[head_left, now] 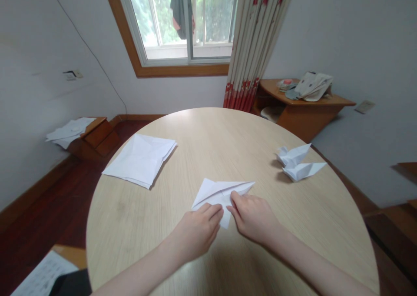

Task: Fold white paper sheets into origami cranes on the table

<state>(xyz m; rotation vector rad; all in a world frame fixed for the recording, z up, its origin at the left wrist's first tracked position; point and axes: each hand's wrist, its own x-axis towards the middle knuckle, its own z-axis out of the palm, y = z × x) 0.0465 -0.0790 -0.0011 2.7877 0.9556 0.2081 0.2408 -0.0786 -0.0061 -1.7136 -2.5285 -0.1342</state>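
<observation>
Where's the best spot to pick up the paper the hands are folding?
Probably the long point of the folded paper, from the right. It pokes out free on the table, while the left hand and right hand press the near edge.

Two bare forearms entering from the lower frame, no sleeves, left hand (195, 231), right hand (252, 217) (no rings or watch visible)
</observation>
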